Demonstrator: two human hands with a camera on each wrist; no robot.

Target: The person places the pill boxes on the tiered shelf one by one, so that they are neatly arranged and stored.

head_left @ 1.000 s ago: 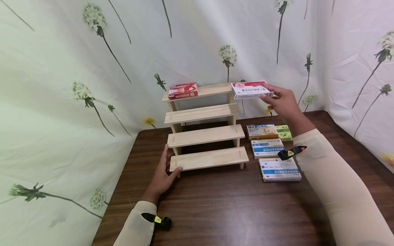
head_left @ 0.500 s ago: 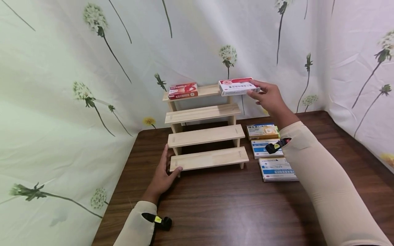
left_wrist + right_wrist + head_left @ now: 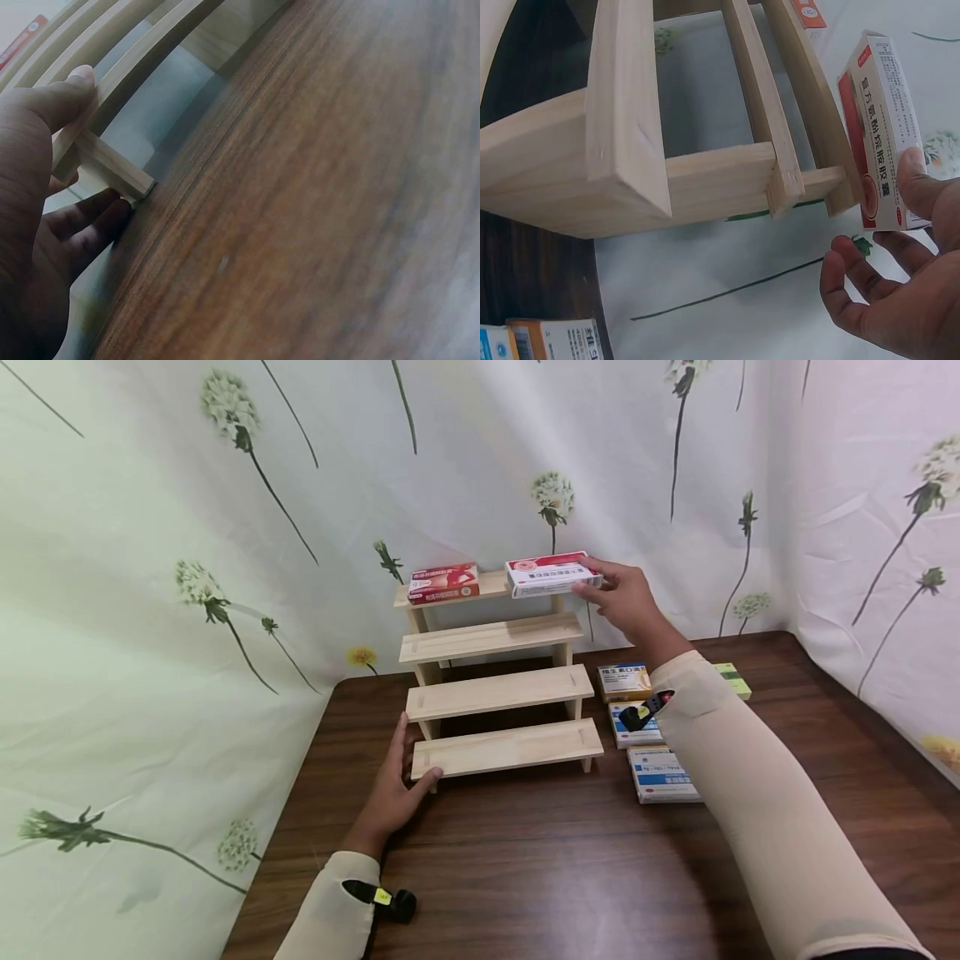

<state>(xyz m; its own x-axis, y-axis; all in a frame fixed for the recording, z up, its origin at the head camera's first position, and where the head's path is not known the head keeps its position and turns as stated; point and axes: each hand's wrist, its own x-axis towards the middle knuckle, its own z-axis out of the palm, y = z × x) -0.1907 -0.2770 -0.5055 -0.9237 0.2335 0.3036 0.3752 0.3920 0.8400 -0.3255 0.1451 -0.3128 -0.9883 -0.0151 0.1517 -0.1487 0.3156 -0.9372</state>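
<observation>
A wooden step rack [image 3: 501,692] with several tiers stands on the table. My right hand [image 3: 626,602] pinches a white and red medicine box [image 3: 551,575] by its right end, thumb on the near face, in front of the right part of the top tier. In the right wrist view this box [image 3: 881,135] is close by the top board's end. My left hand [image 3: 392,793] holds the rack's lower left corner; the left wrist view shows the thumb [image 3: 79,79] on the bottom board and fingers round its leg [image 3: 112,165]. A red medicine box [image 3: 444,583] lies on the top tier's left end.
Right of the rack lie an orange and white box [image 3: 622,683], two blue and white boxes [image 3: 663,777] and a green box [image 3: 733,681], partly behind my right sleeve. A curtain with dandelion prints [image 3: 465,460] hangs behind the dark wooden table [image 3: 525,860].
My right hand has carried the white and red box leftward, from beyond the top tier's right end to in front of its right part. The left hand has stayed at the rack's corner.
</observation>
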